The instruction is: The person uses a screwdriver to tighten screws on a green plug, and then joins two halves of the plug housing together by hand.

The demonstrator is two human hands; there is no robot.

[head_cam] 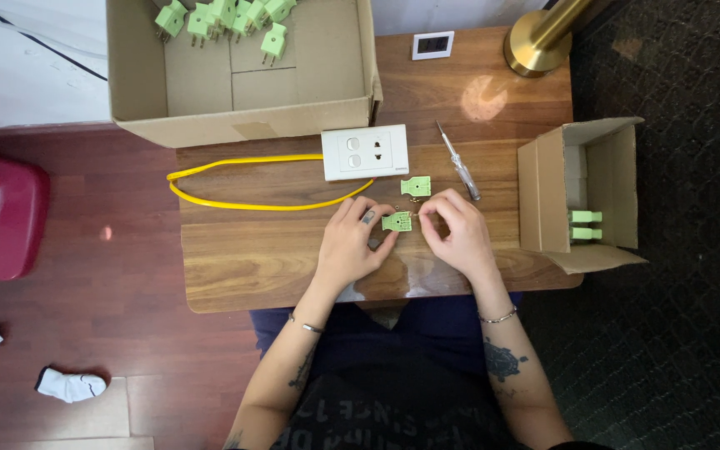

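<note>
Two cardboard boxes flank the white socket plate (365, 152): a large box (243, 71) behind-left holding green plugs (274, 40), a small box (581, 193) to its right. Just in front, the left hand (352, 242) pinches a green plug half (397, 221); the right hand's (457, 231) fingertips close on its edge. Wooden table (277, 258), red-brown floor.

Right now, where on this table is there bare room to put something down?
Free wood lies on the near left of the table, below the yellow cable, and at the far right between the white socket plate and the brass base. It is crowded around both hands, the green plug and the screwdriver.
</note>
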